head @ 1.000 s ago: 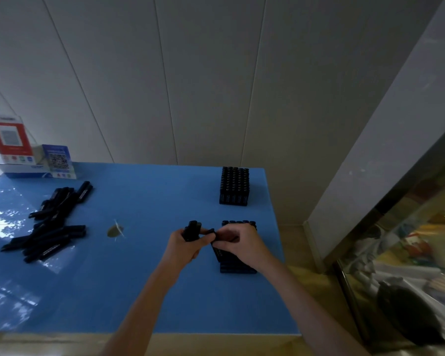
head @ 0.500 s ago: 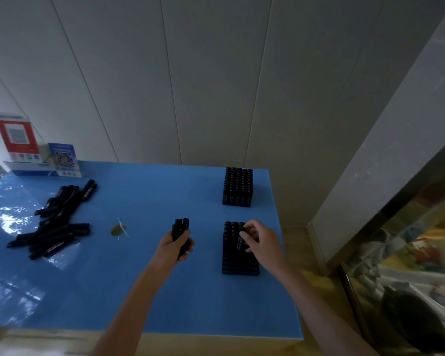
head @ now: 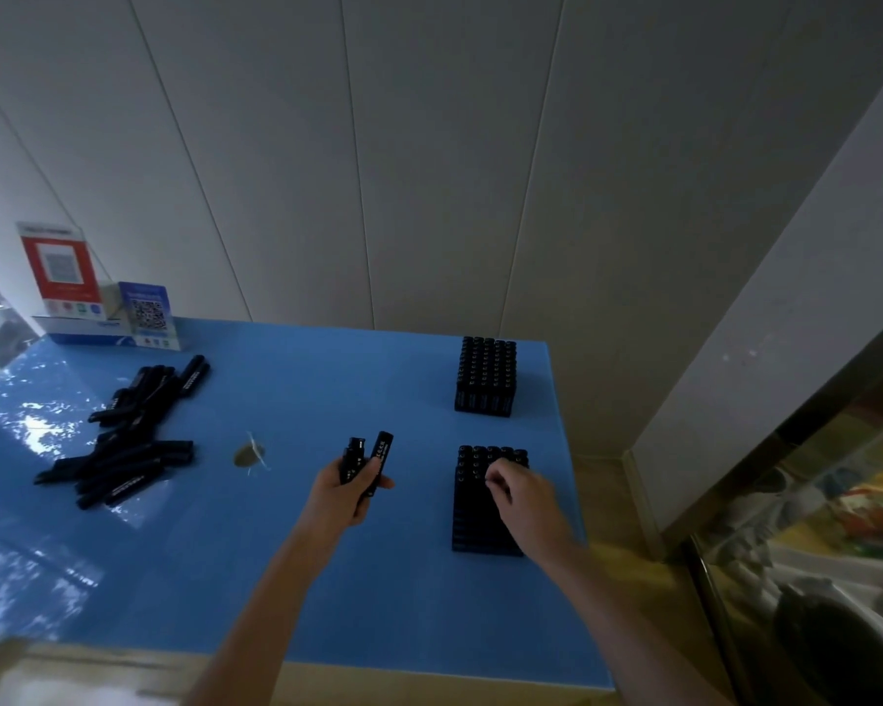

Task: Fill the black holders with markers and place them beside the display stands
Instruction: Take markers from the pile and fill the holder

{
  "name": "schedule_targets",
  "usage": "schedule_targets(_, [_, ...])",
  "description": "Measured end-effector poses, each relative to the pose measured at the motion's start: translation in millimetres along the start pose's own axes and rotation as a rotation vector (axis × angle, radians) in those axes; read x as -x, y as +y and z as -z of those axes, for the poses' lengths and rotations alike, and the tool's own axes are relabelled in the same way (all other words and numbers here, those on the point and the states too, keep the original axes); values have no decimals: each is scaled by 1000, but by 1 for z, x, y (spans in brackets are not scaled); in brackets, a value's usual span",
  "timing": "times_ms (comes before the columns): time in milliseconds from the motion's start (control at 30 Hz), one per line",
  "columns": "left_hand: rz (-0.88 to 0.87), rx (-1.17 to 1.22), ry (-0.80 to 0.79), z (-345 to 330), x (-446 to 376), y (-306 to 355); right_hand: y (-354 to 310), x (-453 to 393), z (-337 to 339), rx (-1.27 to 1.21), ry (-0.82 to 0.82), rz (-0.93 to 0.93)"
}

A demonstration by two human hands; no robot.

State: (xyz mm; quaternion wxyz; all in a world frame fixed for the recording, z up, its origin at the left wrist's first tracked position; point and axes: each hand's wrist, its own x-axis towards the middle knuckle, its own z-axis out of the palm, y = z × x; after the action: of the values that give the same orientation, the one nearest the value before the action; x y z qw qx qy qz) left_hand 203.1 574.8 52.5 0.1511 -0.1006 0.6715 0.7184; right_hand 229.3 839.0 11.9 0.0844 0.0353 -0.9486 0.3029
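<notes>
Mid-frame, the left hand grips a few black markers, their ends poking up above the fist. The right hand, fingers curled, rests on the nearer of two black holders; whether it pinches a marker is unclear. The second holder stands behind. Loose markers lie at left.

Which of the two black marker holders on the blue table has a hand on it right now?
The near holder: the right hand rests on its marker tops. The far holder, closer to the wall, stands untouched.
</notes>
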Motion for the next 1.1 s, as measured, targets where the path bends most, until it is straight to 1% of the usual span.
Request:
schedule_targets(100, [8,-2,15,-1,0,0,4,6,-9,82,-16,20])
schedule_targets(267, [24,-4,5,-4,2,-1,-1,15,-20,80,-48,-19])
schedule_targets(500, [34,3,5,3,4,-5,-5,9,-20,94,24,-58])
schedule_targets(600, [32,2,5,5,4,-7,-4,7,-18,48,19,-60])
schedule_targets(733, [42,-5,11,6,5,-8,0,7,-19,-49,51,-67])
schedule_targets(933, [77,5,12,8,7,-10,-1,6,-22,-79,84,-44])
schedule_targets(1100, [72,0,9,11,8,-10,-1,6,-22,-84,104,-58])
